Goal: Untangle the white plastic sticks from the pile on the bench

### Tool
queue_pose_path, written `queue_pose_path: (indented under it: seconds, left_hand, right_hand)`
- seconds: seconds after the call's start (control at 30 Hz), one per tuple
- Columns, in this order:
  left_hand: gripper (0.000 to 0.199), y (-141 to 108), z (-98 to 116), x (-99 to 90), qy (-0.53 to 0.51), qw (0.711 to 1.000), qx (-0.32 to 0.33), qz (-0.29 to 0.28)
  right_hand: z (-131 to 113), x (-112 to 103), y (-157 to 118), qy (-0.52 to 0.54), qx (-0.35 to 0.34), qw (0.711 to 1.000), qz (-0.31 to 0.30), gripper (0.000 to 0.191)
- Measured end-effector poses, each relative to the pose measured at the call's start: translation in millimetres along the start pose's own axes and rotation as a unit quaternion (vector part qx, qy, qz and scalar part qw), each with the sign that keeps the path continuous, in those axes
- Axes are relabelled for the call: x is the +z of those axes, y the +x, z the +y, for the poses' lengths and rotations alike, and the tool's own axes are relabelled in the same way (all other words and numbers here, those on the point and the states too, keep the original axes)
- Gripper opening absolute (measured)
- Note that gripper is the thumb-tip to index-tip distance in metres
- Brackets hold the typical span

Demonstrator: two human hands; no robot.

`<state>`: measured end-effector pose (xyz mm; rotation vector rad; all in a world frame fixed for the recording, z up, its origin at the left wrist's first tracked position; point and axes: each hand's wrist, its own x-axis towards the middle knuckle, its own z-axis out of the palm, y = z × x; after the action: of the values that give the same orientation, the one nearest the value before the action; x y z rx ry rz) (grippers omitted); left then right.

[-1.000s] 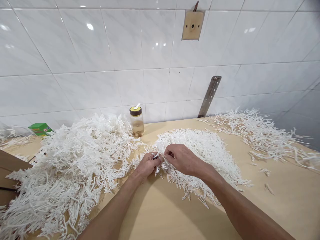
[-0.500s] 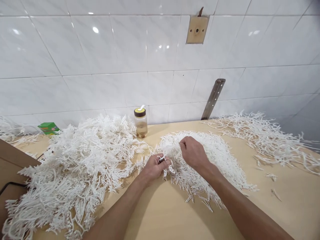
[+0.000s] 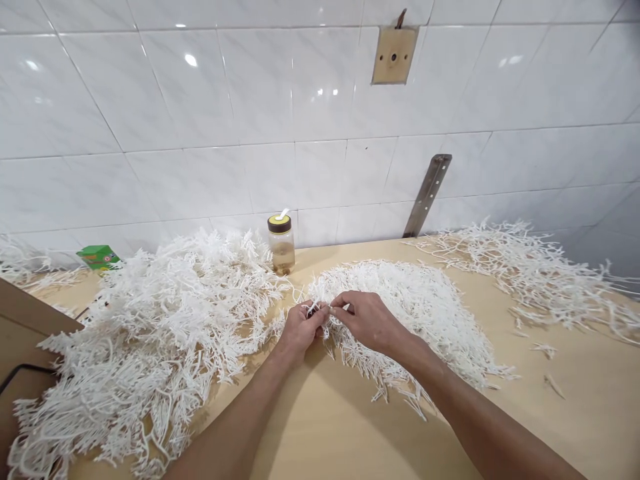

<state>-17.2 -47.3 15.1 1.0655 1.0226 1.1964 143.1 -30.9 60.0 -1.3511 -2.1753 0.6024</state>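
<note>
My left hand (image 3: 302, 328) is closed on a white branched strand (image 3: 314, 308), thumb pressed against the fingers. Close against it, my right hand (image 3: 367, 320) pinches at the same strand with thumb and forefinger; the fingertips of both hands almost meet. Under and behind the right hand spreads a heap of short white sprigs (image 3: 420, 300). To the left lies a larger, tangled pile of white branched strands (image 3: 165, 320), with a few strands trailing from it toward my left hand. The exact piece between the fingertips is small and partly hidden.
A lidded jar of pale liquid (image 3: 283, 250) stands near the tiled wall. Bare white strands (image 3: 530, 267) lie at the back right, with loose bits (image 3: 545, 350) nearby. A green box (image 3: 97, 257) sits behind the left pile. A perforated metal bar (image 3: 427, 195) leans on the wall.
My right hand has come down and left from above the sprig heap, its fist turning into a pinch at my left fingertips. My left hand has shifted slightly left.
</note>
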Motion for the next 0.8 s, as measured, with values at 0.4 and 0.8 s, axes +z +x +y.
queue_pose_path:
  seconds: [0.4,0.8]
  left_hand:
    - [0.035,1.9,-6.9,0.9,0.072,0.997,-0.008,0.020]
    - [0.036,4.9,-8.1,0.7,-0.018,0.999,0.000,0.030]
  right_hand:
    - [4.3,11.2,-0.9,-0.140,-0.041,0.988,0.049,0.020]
    - [20.7,-7.9,7.8,-0.037,0.006,0.995,0.088,0.017]
